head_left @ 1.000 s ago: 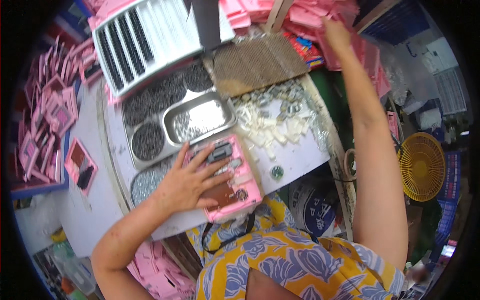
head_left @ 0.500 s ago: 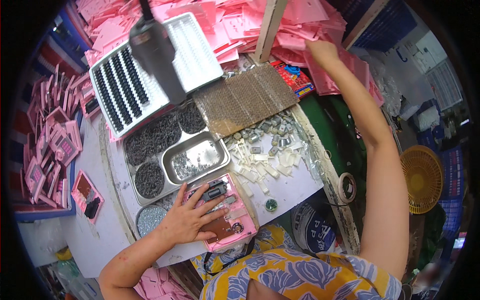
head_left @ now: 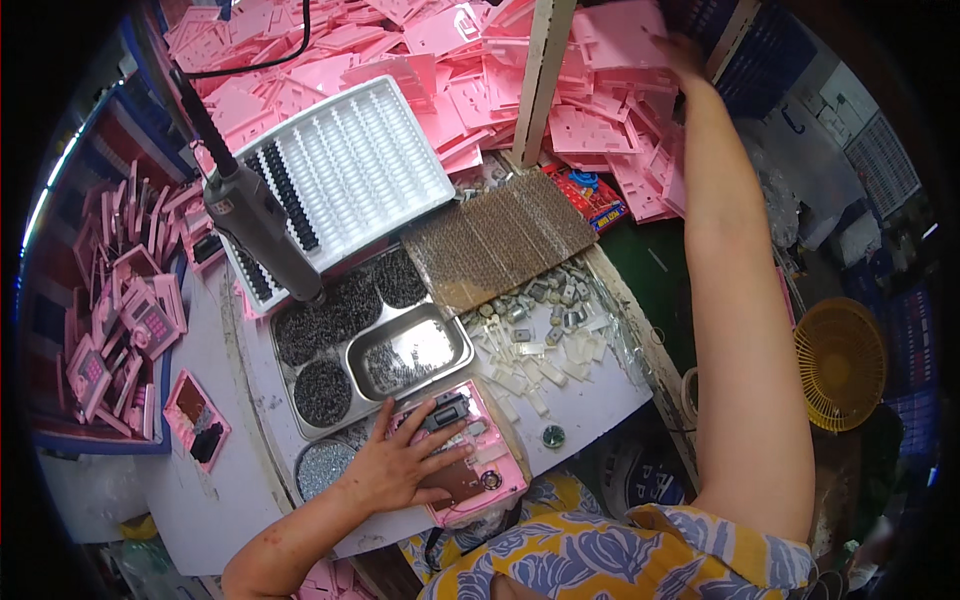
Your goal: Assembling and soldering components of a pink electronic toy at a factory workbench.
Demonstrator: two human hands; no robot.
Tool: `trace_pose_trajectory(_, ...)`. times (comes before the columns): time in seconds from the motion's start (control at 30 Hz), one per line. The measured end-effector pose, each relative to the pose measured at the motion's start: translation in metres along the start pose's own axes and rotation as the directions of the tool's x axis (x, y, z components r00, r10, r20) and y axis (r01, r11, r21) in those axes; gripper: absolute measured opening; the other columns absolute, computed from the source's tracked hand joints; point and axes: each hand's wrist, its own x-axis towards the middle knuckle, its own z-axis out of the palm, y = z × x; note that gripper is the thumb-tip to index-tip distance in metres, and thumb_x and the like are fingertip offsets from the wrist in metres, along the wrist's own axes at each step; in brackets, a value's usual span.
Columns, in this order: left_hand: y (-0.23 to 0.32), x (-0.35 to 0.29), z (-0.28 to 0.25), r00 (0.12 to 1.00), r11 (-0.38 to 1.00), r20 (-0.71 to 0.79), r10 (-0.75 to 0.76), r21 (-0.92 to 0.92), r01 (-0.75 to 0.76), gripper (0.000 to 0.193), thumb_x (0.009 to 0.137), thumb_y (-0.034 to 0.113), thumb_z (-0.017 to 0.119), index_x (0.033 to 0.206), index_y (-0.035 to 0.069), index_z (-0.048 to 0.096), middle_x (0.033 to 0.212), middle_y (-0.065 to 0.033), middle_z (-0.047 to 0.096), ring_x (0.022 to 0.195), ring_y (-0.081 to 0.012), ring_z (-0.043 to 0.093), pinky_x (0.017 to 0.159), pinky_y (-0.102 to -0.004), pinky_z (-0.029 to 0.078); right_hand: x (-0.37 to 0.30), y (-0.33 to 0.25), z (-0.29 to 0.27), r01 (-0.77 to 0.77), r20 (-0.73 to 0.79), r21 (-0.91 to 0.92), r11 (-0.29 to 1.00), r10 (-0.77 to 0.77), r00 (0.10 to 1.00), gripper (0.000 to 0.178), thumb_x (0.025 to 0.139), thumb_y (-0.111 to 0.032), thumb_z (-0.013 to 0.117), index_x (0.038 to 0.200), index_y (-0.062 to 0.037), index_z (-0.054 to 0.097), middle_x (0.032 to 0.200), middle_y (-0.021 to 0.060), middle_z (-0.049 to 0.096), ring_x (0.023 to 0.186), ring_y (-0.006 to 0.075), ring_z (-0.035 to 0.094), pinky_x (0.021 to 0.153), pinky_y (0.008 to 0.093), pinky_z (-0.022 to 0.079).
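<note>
My left hand point(head_left: 400, 470) lies flat with fingers spread across a pink plastic housing point(head_left: 492, 440). A black part, a brown board and a small round metal piece show inside that housing. At the far right my right arm is stretched out over a heap of pink plastic panels point(head_left: 590, 130). There my right hand point(head_left: 682, 55), a little blurred, grips the edge of one flat pink panel point(head_left: 618, 35), raised above the others. A dark electric screwdriver point(head_left: 255, 225) hangs over the white tray, left of centre.
A white ribbed tray point(head_left: 370, 150) holds rows of black parts. Below it, a metal tray point(head_left: 455, 345) contains dark screws. Corrugated cardboard point(head_left: 500, 240), small metal and white parts, and a wooden post point(head_left: 543, 85) stand nearby. Finished-looking pink units point(head_left: 115, 330) fill a crate at left.
My right hand has moved farther away and lifted a pink panel from the heap. The screwdriver has swung left. My left hand stays on the housing; the whole view has shifted slightly.
</note>
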Motion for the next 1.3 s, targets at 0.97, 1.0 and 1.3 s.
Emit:
trace_pose_trajectory(0.97, 0.025, 0.001, -0.037, 0.484, 0.218, -0.21, -0.85, -0.975, -0.039, 0.076, 0.095, 0.013, 0.069, 0.153, -0.009, 0.025, 0.083, -0.0138, 0.074, 0.068, -0.0152, 0.069, 0.061, -0.0268, 0.053, -0.535, -0.247, 0.013, -0.481, 0.737, 0.492, 0.725, -0.053, 0.674, 0.07, 0.094, -0.002, 0.067, 0.154, -0.0021, 0.032, 0.08, 0.0029, 0.064, 0.071, 0.0071, 0.06, 0.059, 0.021, 0.046)
trace_pose_trajectory(1.0, 0.032, -0.001, -0.028, 0.492, 0.275, -0.225, -0.841, -0.961, 0.031, 0.079, 0.094, 0.015, 0.071, 0.154, -0.008, 0.025, 0.082, -0.0138, 0.074, 0.066, -0.0152, 0.068, 0.06, -0.0273, 0.052, -0.546, -0.245, 0.007, -0.504, 0.776, 0.416, 0.757, -0.006, 0.631, 0.068, 0.094, -0.004, 0.068, 0.153, -0.0027, 0.034, 0.077, 0.0017, 0.063, 0.069, 0.0064, 0.059, 0.059, 0.0211, 0.045)
trace_pose_trajectory(1.3, 0.08, -0.007, 0.012, 0.523, 0.353, -0.154, -0.838, -0.885, 0.304, 0.081, 0.092, 0.021, 0.072, 0.155, -0.003, 0.028, 0.085, -0.0153, 0.073, 0.064, -0.0225, 0.069, 0.058, -0.0319, 0.052, -0.595, -0.213, 0.0, -0.26, 0.846, 0.095, 0.961, 0.06, 0.53, 0.061, 0.093, -0.018, 0.071, 0.149, -0.0091, 0.048, 0.062, 0.004, 0.055, 0.054, 0.0134, 0.052, 0.056, 0.0292, 0.042)
